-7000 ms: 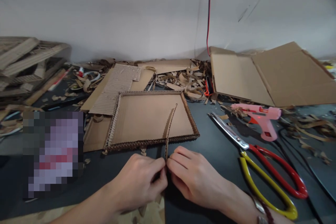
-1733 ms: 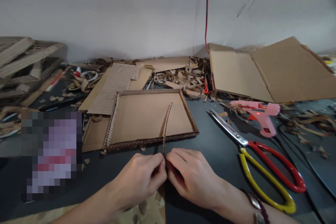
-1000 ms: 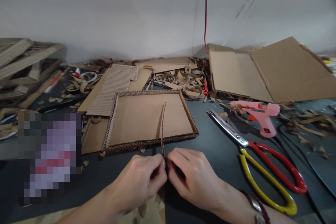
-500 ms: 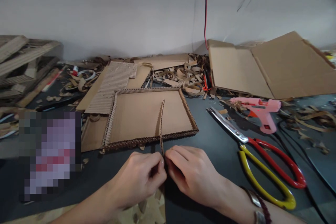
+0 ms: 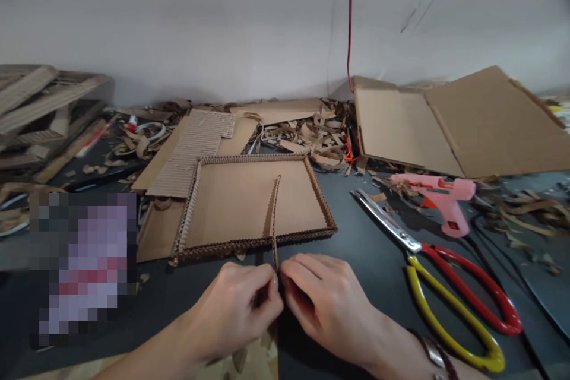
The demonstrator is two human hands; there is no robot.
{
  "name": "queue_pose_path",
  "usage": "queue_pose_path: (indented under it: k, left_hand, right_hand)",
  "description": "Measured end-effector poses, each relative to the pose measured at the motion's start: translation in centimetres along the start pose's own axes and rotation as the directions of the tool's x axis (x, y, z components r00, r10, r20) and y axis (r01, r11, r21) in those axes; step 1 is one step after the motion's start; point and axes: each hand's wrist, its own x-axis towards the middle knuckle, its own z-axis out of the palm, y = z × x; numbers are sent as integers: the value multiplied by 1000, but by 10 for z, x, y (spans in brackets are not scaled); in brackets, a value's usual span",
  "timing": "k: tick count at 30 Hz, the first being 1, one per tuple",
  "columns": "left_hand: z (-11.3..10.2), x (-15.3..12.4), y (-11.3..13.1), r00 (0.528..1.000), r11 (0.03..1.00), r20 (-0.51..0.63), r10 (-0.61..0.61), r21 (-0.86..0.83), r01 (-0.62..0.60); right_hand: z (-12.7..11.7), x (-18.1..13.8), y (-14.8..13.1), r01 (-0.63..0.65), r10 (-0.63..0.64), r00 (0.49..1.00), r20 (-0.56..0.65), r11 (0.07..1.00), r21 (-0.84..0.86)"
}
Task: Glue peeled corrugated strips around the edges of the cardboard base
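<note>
A narrow corrugated cardboard strip (image 5: 274,231) stands nearly upright, its top rising over the far half of a shallow cardboard tray (image 5: 253,160) with exposed corrugated edges. My left hand (image 5: 234,309) and my right hand (image 5: 323,303) meet at the strip's lower end, in front of the tray's near rim. Their fingertips pinch it from either side, hiding its bottom end. Its upper part touches nothing that I can see.
Red-handled and yellow-handled scissors (image 5: 412,240) lie to the right of my right hand, with a pink glue gun (image 5: 439,202) beyond them. A folded cardboard sheet (image 5: 463,124), a corrugated sheet (image 5: 191,154), cardboard scraps (image 5: 303,136) and a pixelated object (image 5: 82,267) surround the tray.
The strip has straightened from its earlier rightward curve and now stands more upright and edge-on. Both hands keep pinching it, and the view has shifted slightly.
</note>
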Motion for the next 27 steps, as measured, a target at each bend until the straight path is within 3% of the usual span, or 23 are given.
queue_pose_path:
  k: [10,18,27]
  left_hand:
    - [1,-3,-1,1000,995,-4,-13,-95,13]
    - [-4,-3,-2,991,979,112,-68,-184,88]
    - [-7,1,-1,945,876,216,-244,-368,310]
  right_hand:
    - [-1,-3,5,-16,21,994,-105,999,42]
    - [-2,0,6,4,13,992,-122,990,144]
    - [-7,2,5,88,-51,979,-198,979,182]
